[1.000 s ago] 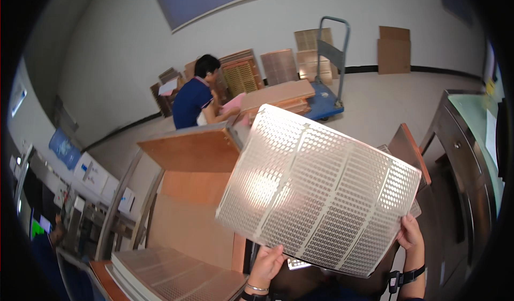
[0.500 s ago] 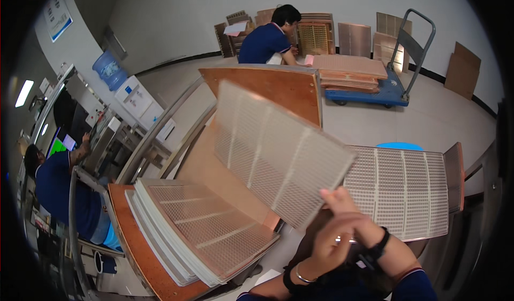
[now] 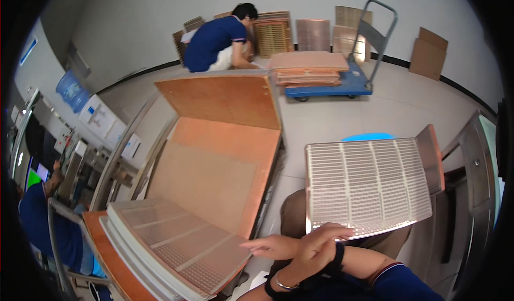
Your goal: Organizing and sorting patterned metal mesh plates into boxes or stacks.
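My hands cross low in the middle. My right hand [image 3: 266, 245], with a black wrist band, stretches left with flat fingers. Its fingertips are just off the corner of the top perforated metal panel [image 3: 182, 242], which lies on a stack of such panels on an orange board. My left hand [image 3: 323, 236], with a thin bracelet, lies over my right wrist. Its fingers point at the lower edge of another perforated panel [image 3: 369, 186] on my right. Neither hand grips anything.
A large tilted wooden board frame [image 3: 219, 140] stands ahead. Behind it a person in blue [image 3: 214, 41] crouches by a blue trolley [image 3: 326, 84] loaded with boards. More panels lean on the far wall. A metal machine [image 3: 476, 178] is at right. Another person in blue [image 3: 40, 220] stands at left.
The perforated panel I held up in both hands has swung left and now lies on the left stack. Both hands have let go of it, and my view has turned down and left.
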A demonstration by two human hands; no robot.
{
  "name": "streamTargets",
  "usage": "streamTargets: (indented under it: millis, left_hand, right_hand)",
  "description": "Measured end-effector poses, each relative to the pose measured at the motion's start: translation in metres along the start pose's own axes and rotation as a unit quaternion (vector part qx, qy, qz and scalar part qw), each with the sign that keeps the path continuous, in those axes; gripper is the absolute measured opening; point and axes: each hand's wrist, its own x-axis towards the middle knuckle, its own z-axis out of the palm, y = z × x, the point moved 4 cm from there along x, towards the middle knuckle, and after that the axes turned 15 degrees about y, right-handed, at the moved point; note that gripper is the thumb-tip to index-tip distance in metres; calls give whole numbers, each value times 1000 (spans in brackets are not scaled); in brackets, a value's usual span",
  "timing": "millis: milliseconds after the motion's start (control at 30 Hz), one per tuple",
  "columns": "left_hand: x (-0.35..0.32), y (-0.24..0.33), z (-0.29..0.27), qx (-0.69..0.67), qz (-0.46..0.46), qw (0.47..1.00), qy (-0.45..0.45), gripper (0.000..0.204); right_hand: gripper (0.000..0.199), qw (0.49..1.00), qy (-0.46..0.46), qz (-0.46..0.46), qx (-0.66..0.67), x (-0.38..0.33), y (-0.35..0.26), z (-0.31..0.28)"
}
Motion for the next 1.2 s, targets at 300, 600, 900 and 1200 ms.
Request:
streamTargets:
  millis: [300,600,900,1200]
  left_hand:
    - [14,-84,-66,98,-158,958,219,25]
    - [15,-143,-54,422,-114,896,81,45]
    - [24,-109,-30,122,-176,954,210,36]
    - [25,-89,-36,-21,-144,968,204,47]
  right_hand:
    - [32,759,625,135,-118,-224,-35,-240]
    - [43,438,582,350,-589,-381,-7,-259]
    - [45,450,582,318,-598,-361,-14,-249]
    - [38,539,826,109,-122,-407,-29,-289]
